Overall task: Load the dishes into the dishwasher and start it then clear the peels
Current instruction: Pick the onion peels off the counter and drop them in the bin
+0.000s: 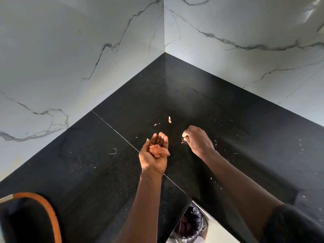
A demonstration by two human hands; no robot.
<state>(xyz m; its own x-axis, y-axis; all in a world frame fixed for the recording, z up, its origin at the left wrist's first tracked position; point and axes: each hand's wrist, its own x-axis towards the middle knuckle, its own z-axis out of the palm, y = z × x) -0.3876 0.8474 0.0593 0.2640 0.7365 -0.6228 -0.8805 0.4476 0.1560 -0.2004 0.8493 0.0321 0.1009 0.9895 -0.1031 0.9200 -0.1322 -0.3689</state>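
Gathering up the peels, is that the caption? asks the desk.

Yes, replies the photographer: the final step, by the look of it. No dishes or dishwasher show here. The left hand point(154, 157) lies palm up above the black worktop point(87, 163), fingers point(160, 139) held together and nearly straight, cupping a small heap of pinkish peels point(158, 151).

And the right?

The right hand point(199, 140) is knuckles up, its fingers point(185, 135) bunched low at the worktop, seemingly pinching a small scrap point(182, 141). Two more bits point(169, 119) lie just beyond it, toward the corner of the marble wall point(70, 50), with fine specks scattered off to the right.

What comes next?

Likely dropping that scrap into the cupped palm, then reaching for the far bits. Skins this thin call for a fingertip pinch or a sweep. A bin point(192, 223) with a dark liner shows below the worktop's edge, a probable destination.
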